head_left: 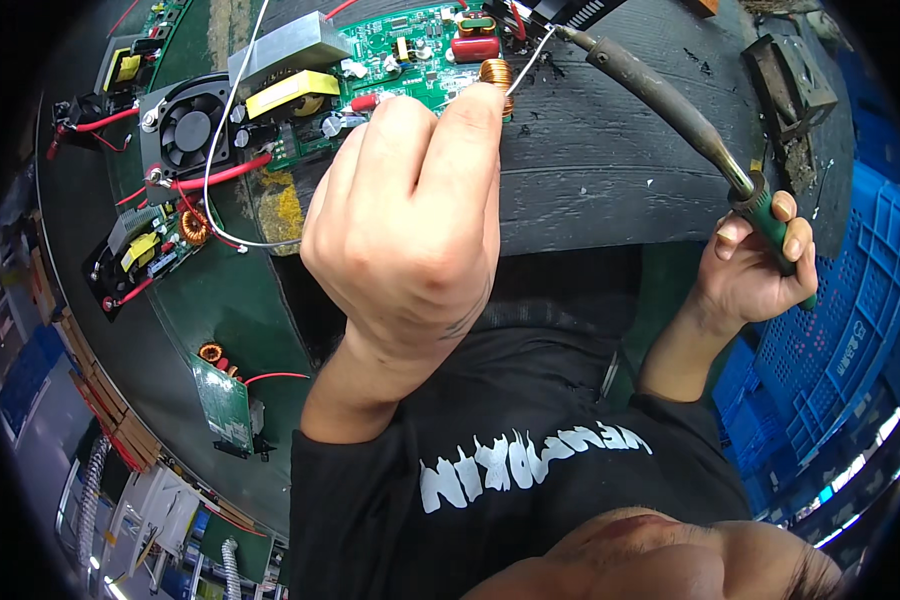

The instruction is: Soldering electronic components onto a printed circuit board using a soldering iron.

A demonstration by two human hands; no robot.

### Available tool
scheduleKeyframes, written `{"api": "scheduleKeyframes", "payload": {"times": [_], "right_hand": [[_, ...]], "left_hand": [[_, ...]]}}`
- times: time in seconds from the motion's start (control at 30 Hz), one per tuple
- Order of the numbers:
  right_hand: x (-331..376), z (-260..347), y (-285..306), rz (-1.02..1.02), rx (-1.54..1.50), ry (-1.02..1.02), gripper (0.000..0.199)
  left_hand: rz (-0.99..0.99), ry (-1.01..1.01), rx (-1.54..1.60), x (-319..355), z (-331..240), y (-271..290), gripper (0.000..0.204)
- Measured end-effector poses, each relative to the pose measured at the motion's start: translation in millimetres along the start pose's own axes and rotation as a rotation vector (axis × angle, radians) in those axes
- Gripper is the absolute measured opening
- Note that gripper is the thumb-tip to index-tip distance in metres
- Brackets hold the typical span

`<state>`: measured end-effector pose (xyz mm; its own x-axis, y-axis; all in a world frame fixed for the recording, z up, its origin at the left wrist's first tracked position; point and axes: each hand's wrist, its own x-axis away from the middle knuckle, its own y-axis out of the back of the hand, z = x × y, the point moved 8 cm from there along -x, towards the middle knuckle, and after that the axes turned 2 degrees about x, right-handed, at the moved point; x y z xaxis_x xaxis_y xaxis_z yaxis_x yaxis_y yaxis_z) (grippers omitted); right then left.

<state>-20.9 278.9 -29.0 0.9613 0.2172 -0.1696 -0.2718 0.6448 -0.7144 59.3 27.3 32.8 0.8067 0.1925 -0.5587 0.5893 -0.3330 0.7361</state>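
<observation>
My right hand [755,265] grips the green handle of a soldering iron [670,105]; its tip points to the upper middle, by the black end part of a green circuit board [400,65]. Solder wire [532,62] is pinched between the fingers of my left hand [410,200]. The wire's free end meets the iron's tip, or nearly so. Its other length loops behind my left hand and up past the board. On the board sit a copper coil [496,72], a red capacitor [475,49] and a yellow-wrapped transformer [292,94]. My left hand hides the board's near edge.
A black fan [190,125] adjoins the board's left end. More circuit boards [222,400] with coils and red leads lie on the green surface at left. A black metal stand [790,90] is at the far right, above blue plastic crates [835,300].
</observation>
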Motion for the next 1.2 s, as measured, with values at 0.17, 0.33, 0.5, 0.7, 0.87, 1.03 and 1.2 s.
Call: {"api": "scheduleKeyframes", "payload": {"times": [0.17,0.33,0.5,0.7,0.87,1.03,1.2], "right_hand": [[-0.1,-2.5,-3.2,-0.019,0.058,-0.027,0.026],[-0.3,-4.8,-4.6,-0.046,0.087,-0.05,0.026],[-1.6,-4.7,-3.8,-0.01,0.004,-0.01,0.026],[0.4,-3.7,-1.9,-0.062,0.078,-0.033,0.026],[-0.3,-5.2,-5.8,-0.04,0.093,-0.043,0.026],[-0.6,-5.0,-5.9,-0.03,0.086,-0.039,0.027],[0.3,-3.6,-3.5,-0.044,0.069,-0.03,0.026]], "left_hand": [[0.024,0.036,0.004,-0.6,3.0,-1.8,0.019],[0.029,0.038,-0.011,-1.6,3.8,-1.6,0.019],[0.057,0.072,-0.021,-1.9,5.1,-2.8,0.019],[0.068,0.074,-0.041,-2.9,3.7,-4.1,0.018],[0.072,0.089,-0.016,-3.5,5.2,-4.1,0.017],[0.083,0.091,-0.036,-1.4,5.3,-3.9,0.016],[0.054,0.049,-0.034,0.4,2.8,-1.6,0.017]]}}
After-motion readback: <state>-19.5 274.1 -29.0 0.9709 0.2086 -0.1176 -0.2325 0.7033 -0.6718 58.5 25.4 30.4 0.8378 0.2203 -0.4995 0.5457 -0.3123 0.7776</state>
